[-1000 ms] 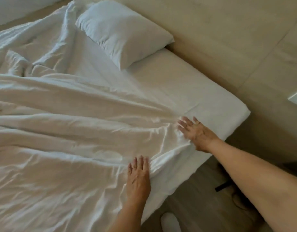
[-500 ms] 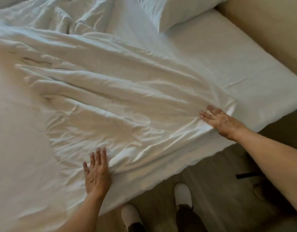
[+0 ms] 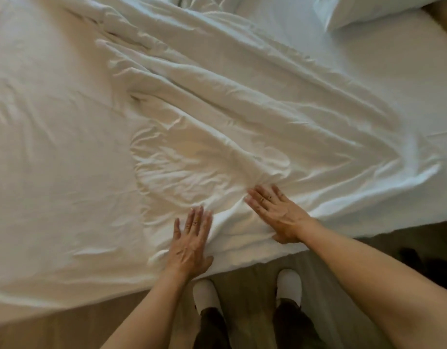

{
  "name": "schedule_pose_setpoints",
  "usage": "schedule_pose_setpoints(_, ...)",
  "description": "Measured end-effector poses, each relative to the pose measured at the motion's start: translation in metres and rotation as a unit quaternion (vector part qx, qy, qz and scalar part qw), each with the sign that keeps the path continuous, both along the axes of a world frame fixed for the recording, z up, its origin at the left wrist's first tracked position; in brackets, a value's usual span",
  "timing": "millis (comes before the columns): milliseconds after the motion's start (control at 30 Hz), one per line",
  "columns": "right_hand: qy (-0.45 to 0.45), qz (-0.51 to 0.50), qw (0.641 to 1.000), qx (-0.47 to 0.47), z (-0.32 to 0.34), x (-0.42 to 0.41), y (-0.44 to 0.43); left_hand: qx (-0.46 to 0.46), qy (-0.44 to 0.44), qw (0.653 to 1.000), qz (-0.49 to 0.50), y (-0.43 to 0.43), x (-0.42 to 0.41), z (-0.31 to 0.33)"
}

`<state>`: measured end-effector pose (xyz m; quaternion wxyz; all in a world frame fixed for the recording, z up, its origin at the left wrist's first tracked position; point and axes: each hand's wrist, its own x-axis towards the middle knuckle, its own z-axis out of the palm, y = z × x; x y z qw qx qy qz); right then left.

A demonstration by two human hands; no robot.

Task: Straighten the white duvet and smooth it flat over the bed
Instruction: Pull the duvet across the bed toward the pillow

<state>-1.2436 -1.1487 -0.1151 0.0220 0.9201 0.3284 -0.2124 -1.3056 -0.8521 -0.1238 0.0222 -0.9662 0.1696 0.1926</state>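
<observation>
At the bed's near edge, two flat hands press the duvet (image 3: 217, 102).
The left hand (image 3: 191, 244) and right hand (image 3: 275, 212) lie palm-down, fingers spread, gripping nothing; the creased duvet covers the bed (image 3: 406, 79).

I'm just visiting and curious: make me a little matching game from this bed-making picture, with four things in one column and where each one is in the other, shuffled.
Things:
1. left hand
2. right hand
3. pillow
4. white slippers

Places:
A. on the floor beside the bed
B. top right corner of the view, on the bare sheet
C. flat on the duvet near the bed's edge, fingers pointing straight up the bed
D. flat on the duvet, angled, fingertips at a bunch of folds

Pairs: 1-C, 2-D, 3-B, 4-A
</observation>
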Motion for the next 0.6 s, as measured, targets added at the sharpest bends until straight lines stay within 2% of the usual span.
schedule_pose_setpoints(100, -0.02, -0.016, 1.0, -0.002, -0.005, 0.004, 0.015, -0.026, -0.05, 0.998, 0.031, -0.024, 0.016, -0.006)
schedule_pose_setpoints(167, -0.047, -0.01, 0.998, 0.033, -0.012, 0.004, 0.014, -0.046, -0.074, 0.995, 0.042, -0.043, 0.029, -0.006)
schedule_pose_setpoints(300, -0.087, -0.002, 0.994, 0.059, -0.025, 0.005, -0.008, -0.045, -0.112, 0.99, 0.075, -0.067, 0.035, -0.015)
schedule_pose_setpoints(400, -0.114, -0.055, 0.991, 0.041, -0.026, 0.013, -0.041, -0.035, -0.097, 0.988, 0.117, -0.055, 0.034, -0.023)
schedule_pose_setpoints(600, -0.126, -0.051, 0.991, -0.009, -0.032, -0.003, -0.046, 0.006, -0.051, 0.996, 0.068, -0.05, 0.021, -0.017)
